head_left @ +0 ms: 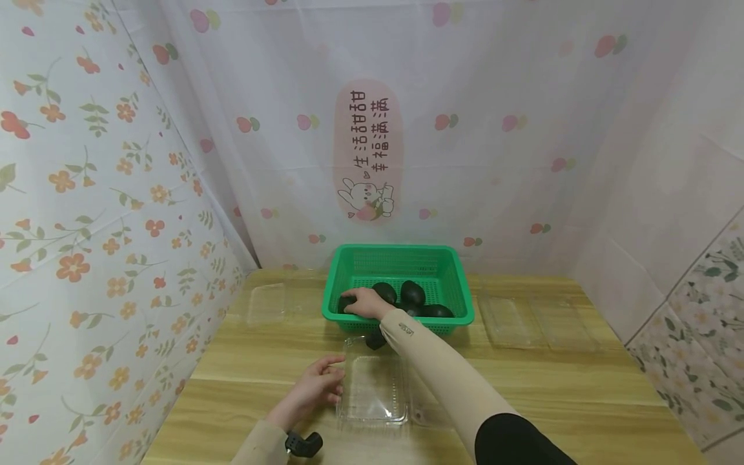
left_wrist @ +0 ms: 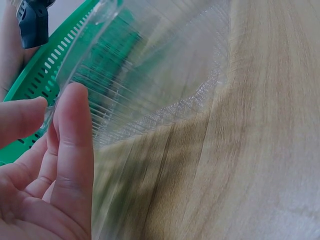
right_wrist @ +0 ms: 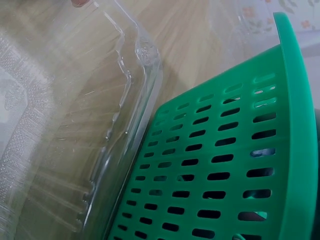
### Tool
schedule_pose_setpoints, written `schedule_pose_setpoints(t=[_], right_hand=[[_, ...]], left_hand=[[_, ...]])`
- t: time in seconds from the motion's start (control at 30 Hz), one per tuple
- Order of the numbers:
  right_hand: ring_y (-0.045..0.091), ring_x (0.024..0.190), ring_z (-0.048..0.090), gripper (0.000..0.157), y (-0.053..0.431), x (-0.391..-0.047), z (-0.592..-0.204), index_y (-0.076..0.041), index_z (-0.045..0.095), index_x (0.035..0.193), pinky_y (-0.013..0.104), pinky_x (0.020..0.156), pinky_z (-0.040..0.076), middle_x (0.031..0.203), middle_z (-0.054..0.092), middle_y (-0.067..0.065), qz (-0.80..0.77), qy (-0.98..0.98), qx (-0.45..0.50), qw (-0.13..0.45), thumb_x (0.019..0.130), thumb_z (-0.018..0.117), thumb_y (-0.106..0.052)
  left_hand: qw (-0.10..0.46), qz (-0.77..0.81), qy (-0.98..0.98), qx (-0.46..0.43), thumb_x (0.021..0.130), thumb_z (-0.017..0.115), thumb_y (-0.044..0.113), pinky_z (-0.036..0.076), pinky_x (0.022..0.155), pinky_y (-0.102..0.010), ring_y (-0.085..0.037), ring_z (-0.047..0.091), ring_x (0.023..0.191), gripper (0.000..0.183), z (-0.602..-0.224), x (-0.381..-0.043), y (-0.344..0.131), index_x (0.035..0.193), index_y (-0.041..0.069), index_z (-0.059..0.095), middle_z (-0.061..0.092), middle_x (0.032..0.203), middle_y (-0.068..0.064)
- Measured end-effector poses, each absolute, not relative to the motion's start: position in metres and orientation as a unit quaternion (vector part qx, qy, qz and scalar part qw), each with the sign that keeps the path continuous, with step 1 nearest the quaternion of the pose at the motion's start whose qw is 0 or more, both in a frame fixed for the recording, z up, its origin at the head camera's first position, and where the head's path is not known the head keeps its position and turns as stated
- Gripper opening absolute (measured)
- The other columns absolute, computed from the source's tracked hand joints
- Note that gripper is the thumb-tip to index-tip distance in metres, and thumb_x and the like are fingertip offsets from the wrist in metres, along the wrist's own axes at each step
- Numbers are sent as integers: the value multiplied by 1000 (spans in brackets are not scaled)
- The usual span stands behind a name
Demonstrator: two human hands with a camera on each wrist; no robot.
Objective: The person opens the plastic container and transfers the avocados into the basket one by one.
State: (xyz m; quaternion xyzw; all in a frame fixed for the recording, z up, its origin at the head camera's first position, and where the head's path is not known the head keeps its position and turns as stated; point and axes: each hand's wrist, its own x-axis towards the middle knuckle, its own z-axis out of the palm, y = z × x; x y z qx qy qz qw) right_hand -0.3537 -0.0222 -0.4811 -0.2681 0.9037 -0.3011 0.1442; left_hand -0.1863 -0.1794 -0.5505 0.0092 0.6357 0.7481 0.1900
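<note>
My right hand (head_left: pixel 370 303) reaches into the green basket (head_left: pixel 401 250), its fingers curled round a dark avocado (head_left: pixel 343 301) at the near left corner. Several other avocados (head_left: pixel 413 294) lie in the basket. Just in front stands a clear plastic container (head_left: pixel 372 387) with its hollow facing up. At its left side is my left hand (head_left: pixel 314 391), fingers apart and loosely bent; in the left wrist view thumb and forefinger (left_wrist: pixel 72 130) are at the container's rim. The right wrist view shows the container (right_wrist: pixel 70 120) against the basket wall (right_wrist: pixel 200 150), but not the right fingers.
Further clear plastic containers lie on the wooden table (head_left: pixel 232 387): one at the far left (head_left: pixel 267 303) and two at the right, a nearer (head_left: pixel 508 323) and an outer (head_left: pixel 564 323). Patterned cloth (head_left: pixel 279 161) hangs behind and along the sides.
</note>
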Motion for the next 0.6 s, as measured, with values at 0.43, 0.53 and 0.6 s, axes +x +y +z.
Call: schedule_pose_setpoints(t=[0.43, 0.53, 0.6], right_hand=[[26, 118, 54, 40, -22, -353, -480, -10, 57, 135, 37, 86, 46, 136, 55, 10, -297, 906, -261, 155, 97, 58, -21], [28, 125, 50, 41, -22, -353, -480, -9, 57, 136, 41, 97, 44, 136, 55, 10, -291, 906, -264, 160, 98, 56, -23], [28, 128, 48, 41, -21, -353, -481, -8, 56, 136, 43, 100, 43, 136, 55, 10, -285, 907, -264, 164, 98, 55, -24]], left_hand=[[194, 743, 641, 11, 97, 56, 7, 52, 60, -25, -12, 57, 72, 55, -547, -185, -178, 142, -9, 30, 54, 101, -11], [192, 742, 642, 10, 97, 55, 7, 52, 60, -25, -13, 57, 72, 54, -546, -184, -177, 142, -9, 30, 54, 101, -11], [192, 741, 643, 9, 97, 55, 7, 52, 59, -25, -12, 57, 72, 54, -547, -185, -177, 142, -9, 30, 54, 101, -10]])
